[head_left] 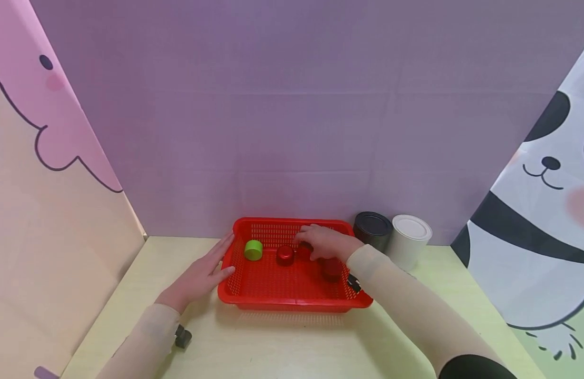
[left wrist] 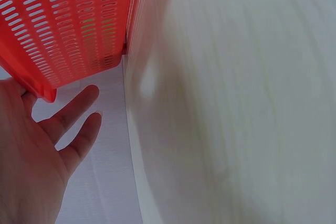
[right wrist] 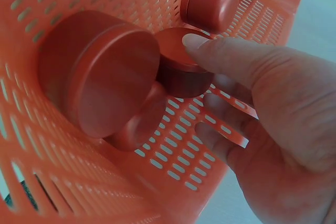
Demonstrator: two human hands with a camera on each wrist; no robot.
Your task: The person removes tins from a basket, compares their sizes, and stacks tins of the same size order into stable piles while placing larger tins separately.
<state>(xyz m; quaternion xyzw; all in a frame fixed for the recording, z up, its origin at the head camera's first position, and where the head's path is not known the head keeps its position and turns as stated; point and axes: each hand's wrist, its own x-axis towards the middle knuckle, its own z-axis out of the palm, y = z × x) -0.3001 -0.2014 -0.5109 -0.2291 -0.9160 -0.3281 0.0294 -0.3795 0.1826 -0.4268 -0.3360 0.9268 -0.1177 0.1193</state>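
A red plastic basket [head_left: 296,302] with slotted walls holds a small green round tin [head_left: 253,250] and several red round tins. My right hand [head_left: 327,243] reaches into it from the right. There it grips one red tin [right wrist: 181,69], thumb over the lid and fingers curled around the far side. A larger red tin [right wrist: 115,77] lies tilted by the wall, partly covering another red tin [right wrist: 144,121]. One more red tin [head_left: 285,256] sits left of the right hand. My left hand [head_left: 201,276] rests with spread, straight fingers against the basket's left rim.
Behind the basket's right end stand a black lidded canister [head_left: 373,229] and a white lidded canister [head_left: 409,239]. The pale wooden table [head_left: 273,347] meets a purple backdrop [head_left: 292,131] behind. Side panels with cartoon prints flank both edges.
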